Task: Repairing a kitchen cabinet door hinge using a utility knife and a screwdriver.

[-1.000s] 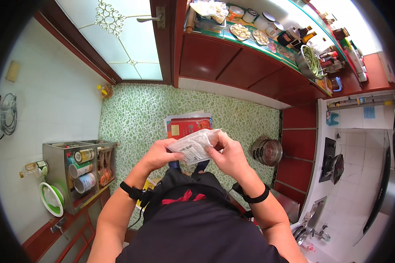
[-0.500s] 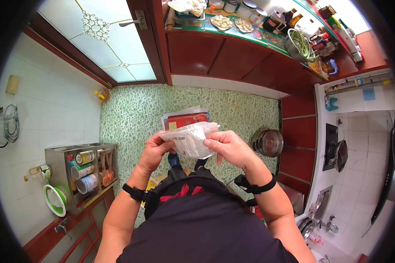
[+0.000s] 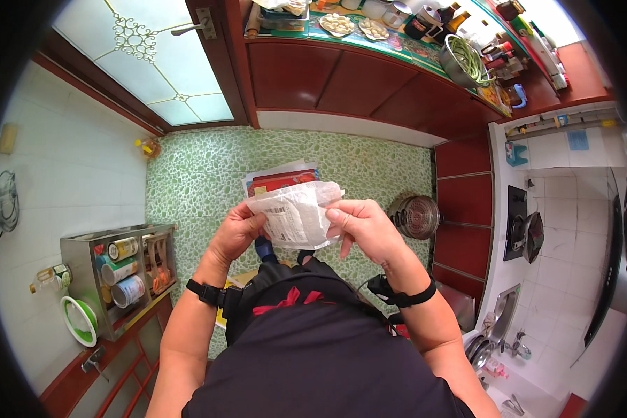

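Note:
A crumpled white plastic bag [image 3: 296, 217], with a printed label on its left part, is stretched between my two hands in front of my body. My left hand [image 3: 235, 228] pinches its left edge, thumb on top. At the right edge, my right hand [image 3: 361, 224] grips it between thumb and fingers. Just beyond the bag, a red flat package [image 3: 285, 178] with pale sheets under it lies on the green floor, partly covered by the bag from this view. Whether the bag holds anything cannot be seen.
Stacked metal steamer pots [image 3: 416, 216] stand on the floor by the red cabinets at right. A metal rack [image 3: 83, 254] with cans is on the left. Along the far counter sit plates of dumplings [image 3: 337, 25] and a bowl of green beans [image 3: 463, 63]. A stove [image 3: 516, 216] is at far right.
The bag lies flatter and more spread toward me, its right side less folded. Both hands still hold it. The whole view has shifted slightly.

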The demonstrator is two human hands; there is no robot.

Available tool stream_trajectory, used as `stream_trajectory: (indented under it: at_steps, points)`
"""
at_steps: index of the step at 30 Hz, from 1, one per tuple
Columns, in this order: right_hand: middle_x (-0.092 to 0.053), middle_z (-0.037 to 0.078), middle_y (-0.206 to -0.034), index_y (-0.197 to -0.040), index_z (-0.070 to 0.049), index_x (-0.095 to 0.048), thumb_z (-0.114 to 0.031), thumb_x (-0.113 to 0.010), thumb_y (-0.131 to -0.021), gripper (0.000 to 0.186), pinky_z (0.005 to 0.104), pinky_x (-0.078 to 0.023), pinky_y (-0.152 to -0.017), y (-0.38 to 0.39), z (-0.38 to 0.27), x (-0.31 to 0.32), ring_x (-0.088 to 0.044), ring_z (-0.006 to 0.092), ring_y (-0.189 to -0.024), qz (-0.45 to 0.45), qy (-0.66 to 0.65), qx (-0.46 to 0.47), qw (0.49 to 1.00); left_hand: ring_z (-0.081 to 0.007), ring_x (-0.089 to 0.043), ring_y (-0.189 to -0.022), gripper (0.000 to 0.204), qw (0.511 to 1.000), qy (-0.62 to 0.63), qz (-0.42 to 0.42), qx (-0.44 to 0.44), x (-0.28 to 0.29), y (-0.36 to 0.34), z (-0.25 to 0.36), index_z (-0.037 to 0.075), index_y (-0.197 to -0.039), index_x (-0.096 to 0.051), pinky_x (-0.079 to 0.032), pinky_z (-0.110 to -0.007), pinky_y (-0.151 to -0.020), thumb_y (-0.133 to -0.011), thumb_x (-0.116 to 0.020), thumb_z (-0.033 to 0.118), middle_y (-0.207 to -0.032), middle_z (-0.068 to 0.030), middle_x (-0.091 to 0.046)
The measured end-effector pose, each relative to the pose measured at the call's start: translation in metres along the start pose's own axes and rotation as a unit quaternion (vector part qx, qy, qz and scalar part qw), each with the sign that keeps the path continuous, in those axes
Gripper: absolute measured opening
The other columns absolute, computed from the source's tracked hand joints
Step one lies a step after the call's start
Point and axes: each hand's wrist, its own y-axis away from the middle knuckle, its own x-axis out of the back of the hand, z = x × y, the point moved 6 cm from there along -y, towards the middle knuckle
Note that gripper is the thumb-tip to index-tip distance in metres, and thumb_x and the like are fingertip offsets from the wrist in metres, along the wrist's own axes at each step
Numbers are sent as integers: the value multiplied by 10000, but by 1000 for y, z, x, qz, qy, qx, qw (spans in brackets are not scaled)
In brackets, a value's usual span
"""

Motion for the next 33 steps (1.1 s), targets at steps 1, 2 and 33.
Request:
stream_trajectory:
  at_steps: [1,2,33]
  points:
    - [-695,52,-849,-1132,26,-723,-261,-606,-1047,321,245,-549,-504,0,3,3,-625,83,-656,4,0,0,1000,-201,-692,-1034,347,1000,-4,-6,-4,-1,-3,1,91,-1340,-636,-575,-368,-810,-997,-665,138,-1234,-62,-710]
    - [-675,36,-821,-1101,20,-718,-269,-599,-1051,316,236,-540,-492,-1,5,9,-610,72,-645,24,-31,18,999,-201,-692,-1034,347,1000,-3,-10,-3,-2,-4,0,91,-1340,-636,-575,-368,-810,-997,-665,138,-1234,-62,-710]
    - [-674,40,-769,-1077,53,-719,-185,-625,-1026,261,227,-524,-478,30,4,17,-620,88,-572,112,-38,52,992,-211,-635,-1210,410,995,77,-51,40,-24,3,-10,45,-1402,-573,-508,-403,-1030,-1006,-647,124,-1323,-73,-666]
